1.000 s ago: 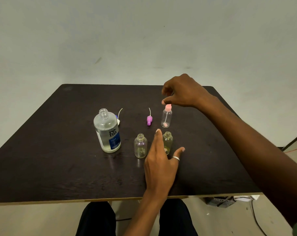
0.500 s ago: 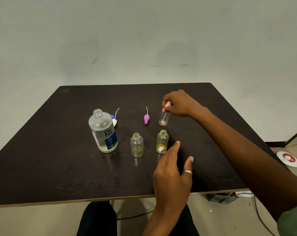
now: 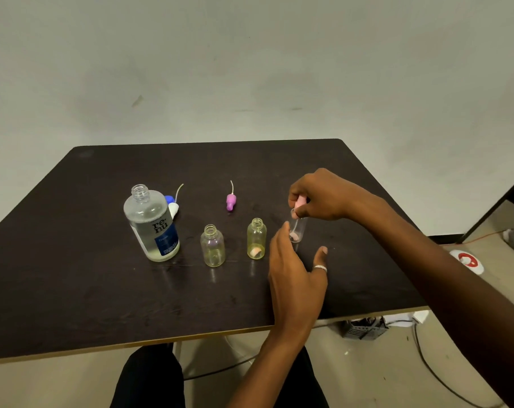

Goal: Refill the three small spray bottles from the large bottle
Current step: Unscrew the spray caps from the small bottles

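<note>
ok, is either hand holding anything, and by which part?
Right hand pinches the clear small bottle by its pink spray top; left hand, open beside it, holds nothing.

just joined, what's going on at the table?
A person's right hand pinches the pink cap of a clear small bottle; the open left hand reaches for its body. The yellow bottle, the paler bottle beside it and the large bottle stand uncapped. A purple sprayer lies behind them. No pouring yet.

The right grip (image 3: 323,195) covers most of the pink spray cap (image 3: 299,202); the large bottle (image 3: 151,222) hides part of a blue-white cap (image 3: 172,208).
</note>
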`<state>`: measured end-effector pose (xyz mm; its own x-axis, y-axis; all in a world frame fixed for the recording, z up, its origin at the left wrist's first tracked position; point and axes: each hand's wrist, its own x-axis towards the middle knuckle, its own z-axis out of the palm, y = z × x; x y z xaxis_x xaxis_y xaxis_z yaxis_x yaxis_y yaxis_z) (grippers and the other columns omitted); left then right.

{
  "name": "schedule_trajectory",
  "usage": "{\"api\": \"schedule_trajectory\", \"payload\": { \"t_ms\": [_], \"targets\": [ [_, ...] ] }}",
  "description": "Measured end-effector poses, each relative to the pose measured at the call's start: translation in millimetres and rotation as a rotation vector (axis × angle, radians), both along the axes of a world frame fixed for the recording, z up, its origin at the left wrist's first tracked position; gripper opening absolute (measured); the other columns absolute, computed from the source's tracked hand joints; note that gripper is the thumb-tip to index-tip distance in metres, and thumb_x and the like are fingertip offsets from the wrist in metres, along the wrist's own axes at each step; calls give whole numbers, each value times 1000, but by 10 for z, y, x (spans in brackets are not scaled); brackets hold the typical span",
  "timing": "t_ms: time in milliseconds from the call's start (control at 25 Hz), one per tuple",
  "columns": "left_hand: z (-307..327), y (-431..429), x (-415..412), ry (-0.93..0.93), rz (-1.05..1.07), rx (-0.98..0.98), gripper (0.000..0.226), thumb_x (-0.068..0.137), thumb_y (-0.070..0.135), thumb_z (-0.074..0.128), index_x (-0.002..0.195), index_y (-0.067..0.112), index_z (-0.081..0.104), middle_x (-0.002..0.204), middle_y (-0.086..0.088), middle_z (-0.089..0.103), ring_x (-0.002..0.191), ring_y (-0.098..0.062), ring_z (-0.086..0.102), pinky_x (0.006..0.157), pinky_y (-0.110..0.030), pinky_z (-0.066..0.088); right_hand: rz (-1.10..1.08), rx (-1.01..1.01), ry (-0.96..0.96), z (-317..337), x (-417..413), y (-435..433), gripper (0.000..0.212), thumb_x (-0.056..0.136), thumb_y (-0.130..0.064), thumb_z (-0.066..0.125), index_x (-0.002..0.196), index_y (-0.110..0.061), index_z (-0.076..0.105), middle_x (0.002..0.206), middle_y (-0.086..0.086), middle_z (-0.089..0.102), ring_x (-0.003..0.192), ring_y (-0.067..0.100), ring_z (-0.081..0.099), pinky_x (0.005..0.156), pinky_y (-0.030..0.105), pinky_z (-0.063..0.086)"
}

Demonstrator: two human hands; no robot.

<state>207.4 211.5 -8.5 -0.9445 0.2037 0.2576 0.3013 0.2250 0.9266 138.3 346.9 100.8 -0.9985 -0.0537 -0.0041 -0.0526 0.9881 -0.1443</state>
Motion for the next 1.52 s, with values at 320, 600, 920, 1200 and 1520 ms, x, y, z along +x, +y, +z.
{"api": "schedule_trajectory", "payload": {
  "t_ms": [320,600,920,1200,1520],
  "targets": [
    [-62,149,-285,5,-97,-77,63,86,39,74,141,23,47,135,5,57,120,-11,56,98,-33,52,-15,-66,-9,-23,356,-73,13,81,-23,76,92,-20,72,89,-7,67,79,9,62,72,25,52],
    [-147,149,-342,137,-45,-103,29,91,29,70,120,25,64,105,7,69,94,-6,65,78,-25,55,-81,70,56,120,339,-51,40,84,-57,63,74,-18,68,68,-6,65,61,10,60,58,26,50],
    [-169,138,-355,178,-38,-100,33,91,30,69,123,20,64,106,3,69,94,-7,64,76,-20,53,-21,128,-63,145,332,-172,6,85,-22,70,88,-17,69,85,-4,67,72,10,60,62,19,42],
    [-173,130,-349,191,-31,-96,28,91,30,70,118,24,64,102,6,69,90,-5,64,74,-21,53,-104,183,16,153,365,-124,34,87,-51,62,78,-18,66,74,-3,66,65,13,61,61,31,54],
    [-204,144,-367,182,-30,-110,34,91,32,69,123,20,62,104,4,68,92,-8,64,75,-25,55,35,84,-135,186,370,-166,16,81,-19,67,95,-27,64,89,-14,60,84,10,59,71,28,51]
  ]
}}
